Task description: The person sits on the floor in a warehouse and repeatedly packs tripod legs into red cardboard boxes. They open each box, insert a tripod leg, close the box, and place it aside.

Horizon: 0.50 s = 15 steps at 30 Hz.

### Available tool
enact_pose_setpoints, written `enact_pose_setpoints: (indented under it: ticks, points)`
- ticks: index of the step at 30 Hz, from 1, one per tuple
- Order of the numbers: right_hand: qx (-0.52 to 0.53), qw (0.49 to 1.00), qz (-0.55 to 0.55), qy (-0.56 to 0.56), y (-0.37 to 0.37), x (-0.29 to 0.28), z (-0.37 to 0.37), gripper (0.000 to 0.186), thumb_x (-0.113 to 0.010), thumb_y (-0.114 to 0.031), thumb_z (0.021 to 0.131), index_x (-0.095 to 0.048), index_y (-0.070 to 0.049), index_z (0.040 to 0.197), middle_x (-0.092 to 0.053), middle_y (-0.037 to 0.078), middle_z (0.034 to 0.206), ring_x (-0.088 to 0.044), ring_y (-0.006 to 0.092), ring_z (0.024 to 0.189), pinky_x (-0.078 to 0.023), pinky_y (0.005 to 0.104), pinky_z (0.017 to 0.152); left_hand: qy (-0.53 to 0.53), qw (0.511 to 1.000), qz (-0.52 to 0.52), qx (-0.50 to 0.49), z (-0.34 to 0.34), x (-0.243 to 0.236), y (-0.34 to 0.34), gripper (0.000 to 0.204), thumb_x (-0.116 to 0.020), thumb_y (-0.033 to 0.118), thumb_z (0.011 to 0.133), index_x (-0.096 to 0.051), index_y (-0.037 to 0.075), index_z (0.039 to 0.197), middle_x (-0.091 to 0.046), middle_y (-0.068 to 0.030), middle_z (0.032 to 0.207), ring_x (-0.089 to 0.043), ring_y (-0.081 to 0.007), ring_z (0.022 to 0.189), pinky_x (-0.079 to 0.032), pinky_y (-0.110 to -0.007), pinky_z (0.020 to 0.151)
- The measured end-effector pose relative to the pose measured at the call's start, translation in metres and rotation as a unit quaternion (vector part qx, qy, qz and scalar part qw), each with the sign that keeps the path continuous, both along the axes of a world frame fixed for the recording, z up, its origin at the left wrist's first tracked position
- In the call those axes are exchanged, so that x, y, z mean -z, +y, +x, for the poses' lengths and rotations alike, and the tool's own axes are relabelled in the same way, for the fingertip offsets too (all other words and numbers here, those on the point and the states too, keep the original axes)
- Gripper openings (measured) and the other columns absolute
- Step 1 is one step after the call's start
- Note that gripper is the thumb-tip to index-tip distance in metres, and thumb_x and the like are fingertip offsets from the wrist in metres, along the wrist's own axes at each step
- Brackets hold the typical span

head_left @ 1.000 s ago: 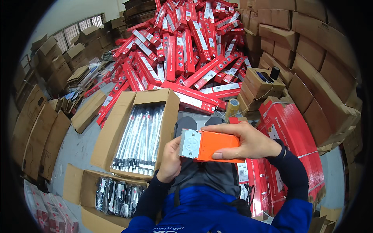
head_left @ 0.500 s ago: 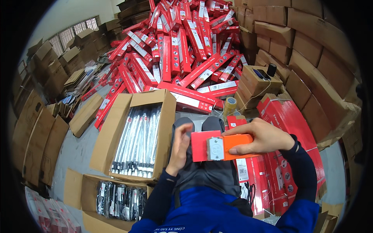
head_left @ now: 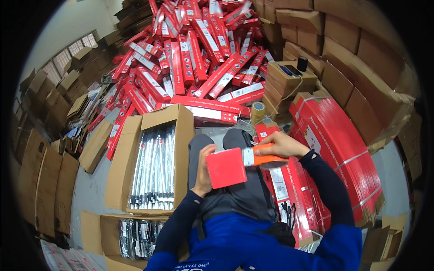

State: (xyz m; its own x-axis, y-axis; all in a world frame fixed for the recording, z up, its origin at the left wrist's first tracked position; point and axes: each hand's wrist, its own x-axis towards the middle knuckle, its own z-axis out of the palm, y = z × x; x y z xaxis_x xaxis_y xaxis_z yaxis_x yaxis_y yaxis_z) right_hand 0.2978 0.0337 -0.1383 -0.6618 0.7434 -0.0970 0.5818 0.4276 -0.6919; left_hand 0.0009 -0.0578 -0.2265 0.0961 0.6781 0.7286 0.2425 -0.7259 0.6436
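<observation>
My left hand [head_left: 203, 174] is closed on the left edge of a flat red square piece [head_left: 226, 168] held over my legs. My right hand [head_left: 287, 147] grips an orange tool [head_left: 266, 159], apparently a tape dispenser, whose metal serrated end [head_left: 247, 156] meets the red piece’s right side; whether they are joined I cannot tell. Beside my left hand stands an open carton [head_left: 181, 135] of plastic-wrapped white poles [head_left: 151, 162]. Below it, another carton [head_left: 90, 232] holds black wrapped items [head_left: 138, 239].
A high pile of long red boxes [head_left: 194, 54] fills the back. Brown cartons [head_left: 343, 49] are stacked along the right, more [head_left: 45, 180] at left. Flattened red cardboard [head_left: 332, 162] lies at my right. Tape rolls [head_left: 258, 113] and a box [head_left: 289, 86] bearing small devices are ahead.
The red piece has come into view and swung forward, covering part of the metal end. My left fingers have closed on it; my right hand has tilted the orange tool upward.
</observation>
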Motion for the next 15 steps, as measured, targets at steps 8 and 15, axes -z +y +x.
enact_pose_setpoints:
  ticks: [8, 15]
  points:
    - [0.182, 0.708, 0.065, 0.68, -0.054, 0.03, -0.13, 0.079, -0.066, -0.013, 0.1, -0.016, 0.002, 0.16, -0.049, 0.015, 0.144, -0.055, 0.0183, 0.126, -0.045, 0.0321, 0.106, 0.216, 0.975, -0.004, -0.057, -0.023, 0.015, -0.013, 0.077, -0.076, 0.036, 0.089, -0.043, -0.001, 0.147, -0.052, -0.0241, 0.144, -0.053, -0.041, 0.132, -0.042, -0.046, 0.113]
    - [0.309, 0.704, 0.239, 0.593, -0.037, 0.02, -0.137, 0.072, -0.062, -0.015, 0.103, -0.021, 0.001, 0.16, -0.042, 0.017, 0.152, -0.05, 0.0228, 0.132, -0.04, 0.0355, 0.111, -0.274, 0.96, -0.054, 0.009, -0.084, -0.044, -0.066, 0.07, -0.066, 0.047, 0.095, -0.047, 0.007, 0.149, -0.053, -0.0123, 0.149, -0.05, -0.0278, 0.136, -0.042, -0.046, 0.113]
